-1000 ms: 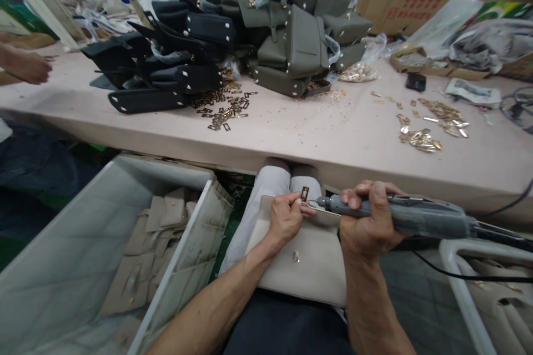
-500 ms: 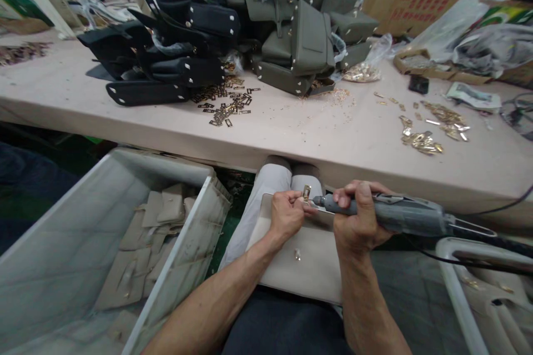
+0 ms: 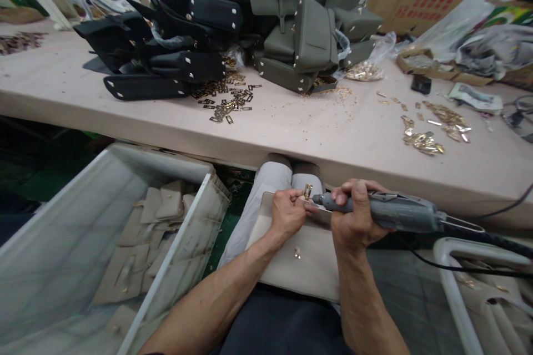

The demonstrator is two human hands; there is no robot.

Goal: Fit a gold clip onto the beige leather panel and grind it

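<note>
Across my lap lies a beige handbag (image 3: 308,269) with a small metal lock piece (image 3: 297,252) on its front. My left hand (image 3: 288,212) pinches a gold metal clasp plate (image 3: 307,191) at the raised far edge of the bag; the fingertips hide the lower part of the plate. Wrapped in my right hand (image 3: 358,215) is a grey electric screwdriver (image 3: 403,212), held nearly level. Its tip points left and meets, or almost meets, the plate; I cannot tell which.
Black handbags (image 3: 166,75) and olive handbags (image 3: 310,39) are piled on the workbench (image 3: 333,138). Gold metal parts (image 3: 425,141) and dark-edged plates (image 3: 229,108) lie loose there. A bin (image 3: 183,227) with beige bags stands left, another bin (image 3: 453,288) right. A cable (image 3: 466,269) trails rightward.
The rear of the screwdriver has shifted slightly left along with my right hand. My left hand keeps its pinch on the clasp plate. The view has turned a little.
</note>
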